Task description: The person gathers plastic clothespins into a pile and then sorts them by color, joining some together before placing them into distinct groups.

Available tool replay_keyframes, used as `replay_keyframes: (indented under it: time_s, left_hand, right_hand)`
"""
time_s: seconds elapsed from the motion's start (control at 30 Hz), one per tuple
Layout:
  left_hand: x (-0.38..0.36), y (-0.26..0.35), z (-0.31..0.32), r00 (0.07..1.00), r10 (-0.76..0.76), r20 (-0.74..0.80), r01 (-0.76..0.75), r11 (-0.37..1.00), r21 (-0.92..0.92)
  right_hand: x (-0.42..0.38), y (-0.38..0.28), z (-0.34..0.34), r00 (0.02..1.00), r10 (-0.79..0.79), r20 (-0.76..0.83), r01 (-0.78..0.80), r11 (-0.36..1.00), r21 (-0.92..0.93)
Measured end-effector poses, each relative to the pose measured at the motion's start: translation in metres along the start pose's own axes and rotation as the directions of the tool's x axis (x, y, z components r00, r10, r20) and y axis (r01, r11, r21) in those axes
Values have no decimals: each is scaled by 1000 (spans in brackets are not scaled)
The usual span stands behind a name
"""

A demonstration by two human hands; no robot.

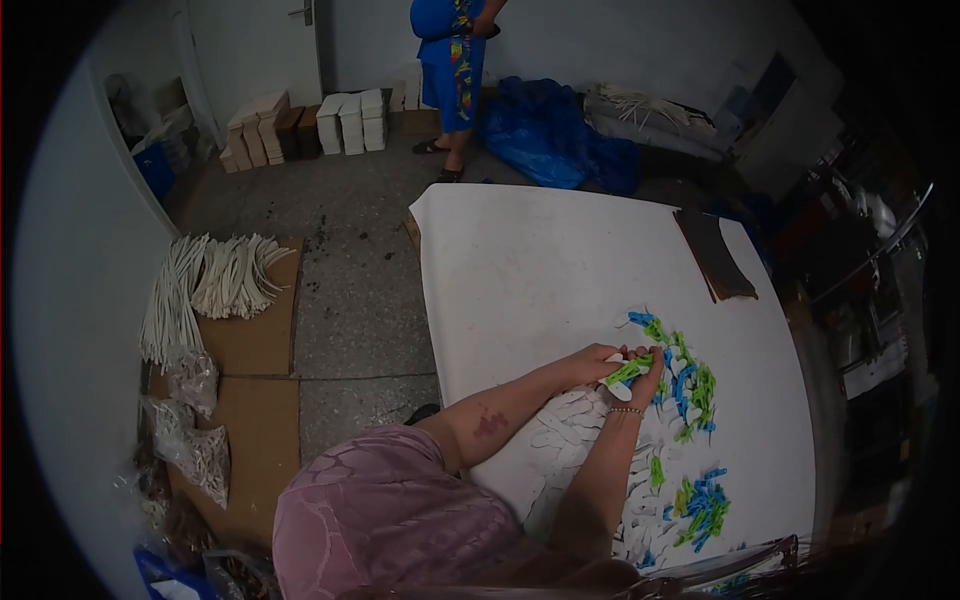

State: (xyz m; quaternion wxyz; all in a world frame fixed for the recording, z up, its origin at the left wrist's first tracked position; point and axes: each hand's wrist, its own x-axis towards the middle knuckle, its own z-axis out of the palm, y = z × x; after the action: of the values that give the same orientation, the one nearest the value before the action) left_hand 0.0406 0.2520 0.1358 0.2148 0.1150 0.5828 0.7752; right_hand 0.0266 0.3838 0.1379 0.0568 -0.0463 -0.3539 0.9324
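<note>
Over the white table (540, 270), my left hand (588, 367) and my right hand (648, 378) meet. Both are closed around a green clip (628, 371) and a white flat piece (620, 391); a bit of blue shows beside them. Which fingers grip which part is too small to make out. Just below the hands lies a pile of white flat pieces (560, 432). Green and blue plastic clips (703, 395) are scattered to the right, with another heap of clips (703, 512) nearer the front.
A dark flat piece (716, 258) lies at the table's far right. On the left, cardboard (262, 420) bears bundles of white strips (225, 280) and clear bags (200, 455). Another person (452, 80) stands beyond the table by a blue sheet (560, 135) and stacked pieces (350, 122).
</note>
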Motion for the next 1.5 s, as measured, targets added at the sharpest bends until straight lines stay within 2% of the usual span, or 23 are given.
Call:
replay_keyframes:
  time_s: [0.1,0.17,0.2,0.23,0.3,0.37,0.47,0.53,0.6,0.67,0.7,0.77,0.8,0.87,0.97,1.1,1.2,1.27,1.3,1.37,1.43,1.47,1.5]
  left_hand:
    - [-4,5,-1,998,-59,28,56,994,92]
    - [-1,-2,-8,988,-10,154,59,946,-318]
    - [2,-2,-8,997,23,73,9,914,-406]
    - [3,2,-6,999,39,-6,-37,871,-490]
    - [2,11,-7,969,34,-245,-136,900,-414]
    - [3,13,-6,892,63,-448,-210,935,-287]
    - [4,10,-5,834,127,-537,-233,963,-135]
    - [2,4,-3,839,184,-512,-271,957,-102]
    - [1,-2,-2,840,241,-486,-314,947,-74]
    - [2,-5,-5,735,439,-516,-328,897,296]
    - [4,-5,-5,740,436,-512,-325,898,295]
    - [8,-6,-4,800,390,-456,-316,920,234]
    - [8,-5,-2,805,386,-450,-313,921,231]
    - [10,-4,0,750,386,-536,-406,910,87]
    - [5,6,-10,738,209,-641,-381,914,-141]
    - [2,10,-6,786,169,-594,-338,923,-185]
    - [-1,7,-7,832,143,-536,-303,926,-224]
    - [1,0,-8,931,182,-317,-232,965,-126]
    - [0,-1,-6,938,180,-295,-227,965,-132]
    - [-2,-2,-2,990,138,13,-138,984,115]
    - [4,-8,0,978,206,20,-206,953,223]
    - [6,-12,1,961,275,11,-263,905,335]
    - [4,-10,2,961,276,19,-267,906,328]
  right_hand:
    - [3,-5,-6,997,-27,-79,32,997,63]
    - [7,-10,0,987,22,-161,1,990,142]
    - [5,-14,0,969,82,-235,-29,975,221]
    - [12,-9,-12,984,7,-180,33,975,220]
    - [4,-4,-10,993,-104,-60,101,993,-59]
    - [-16,-6,25,999,-17,29,20,995,-98]
    - [-23,1,37,994,64,91,-47,983,-179]
    - [-27,5,41,980,90,176,31,810,-586]
    - [-31,15,44,987,-38,153,125,783,-610]
    - [-28,17,43,1000,-19,24,30,752,-659]
    - [-25,16,43,1000,-22,17,28,753,-658]
    - [-21,11,40,980,-3,-201,-81,908,-411]
    - [-18,7,37,978,-9,-209,-80,908,-410]
    - [-12,-3,29,960,-52,-274,-7,978,-211]
    - [-8,-24,19,972,-97,-216,90,995,-44]
    - [-17,-66,43,984,-101,-146,126,976,178]
    - [-12,-110,47,980,-147,-132,178,949,259]
    - [-9,-147,26,964,-203,-170,244,930,276]
    - [-9,-169,7,951,-271,-147,295,940,172]
    - [-22,-206,-16,878,-432,-205,428,901,-66]
    - [-47,-235,-36,731,-602,-320,483,789,-380]
    - [-59,-246,-49,722,-612,-321,489,781,-388]
    - [-70,-254,-63,621,-702,-348,360,650,-669]
